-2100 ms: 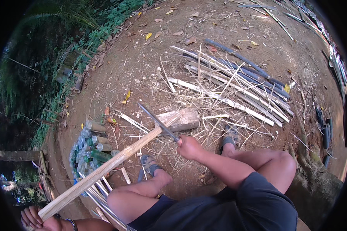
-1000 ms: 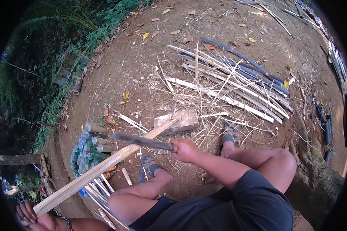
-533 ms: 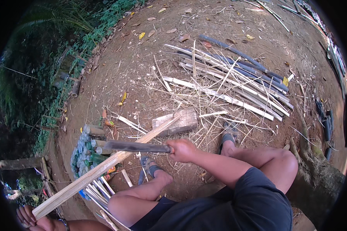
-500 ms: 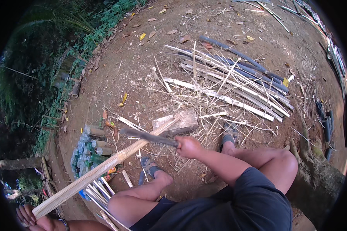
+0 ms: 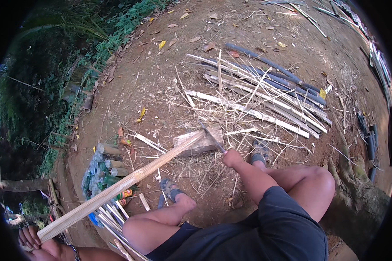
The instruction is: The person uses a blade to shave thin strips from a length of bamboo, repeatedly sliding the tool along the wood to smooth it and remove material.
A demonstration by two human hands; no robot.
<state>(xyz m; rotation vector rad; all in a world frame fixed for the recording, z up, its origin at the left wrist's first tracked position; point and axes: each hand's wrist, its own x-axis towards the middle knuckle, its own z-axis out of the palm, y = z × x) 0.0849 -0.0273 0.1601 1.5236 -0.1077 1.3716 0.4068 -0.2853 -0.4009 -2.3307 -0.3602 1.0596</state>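
Head view: a long pale wooden strip (image 5: pixel 122 184) runs on a diagonal from the lower left corner of the frame up to the middle, its upper end lying over a squared wooden block (image 5: pixel 201 146) on the ground. The relation that matters is at that upper end, where a knife (image 5: pixel 213 140) with a dark blade crosses the strip. The blade slants from lower right to upper left, so the two long axes meet steeply, close to a right angle as pictured. Whether the edge touches the wood or hangs just above it, I cannot tell.

The right hand (image 5: pixel 232 158) is closed around the knife's handle, to the right of the strip's upper end and a little lower in the frame. It is by far the nearer hand to the crossing. The left hand (image 5: pixel 37 243), at the lower left edge, has its fingers curled at the strip's opposite end and seems to grip it, though shadow and the dark rim hide part of that hold. Nearly the whole strip therefore lies between the two hands, sloping up and rightward from the left one.

Beyond the block, toward the upper right, lies a heap of split strips (image 5: pixel 244 105); stacked bottles (image 5: pixel 101 167) sit left of the wooden strip's middle.
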